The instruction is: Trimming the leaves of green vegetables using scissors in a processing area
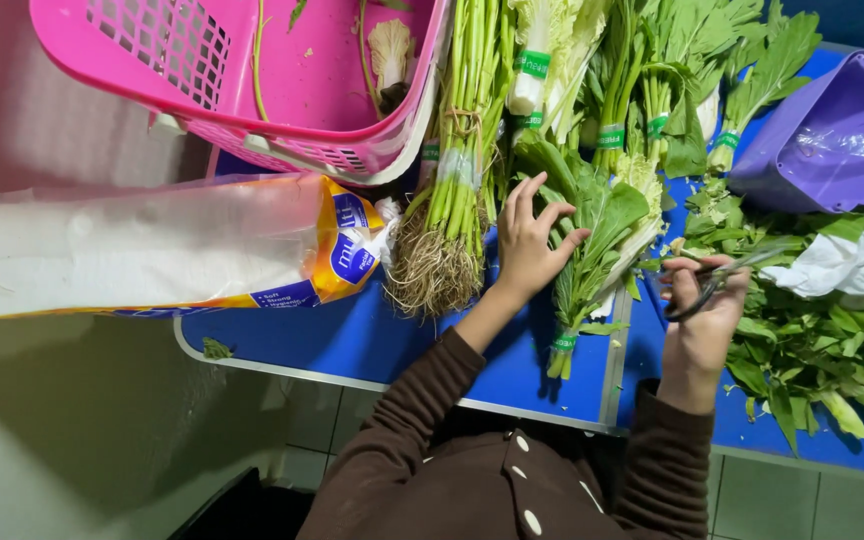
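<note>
Resting at frame centre on a banded bunch of leafy greens (592, 235), left hand (530, 243) with fingers spread; right hand (704, 308) beside it, clenched around scissors (717, 282). Further right, heaped cut leaves (820, 350); above, banded bunches (642, 90) seemingly untrimmed, pink basket (202, 90) upper left.

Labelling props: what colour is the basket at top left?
Pink, with a mesh-patterned wall. Head view, the only one, shows it clearly.
</note>
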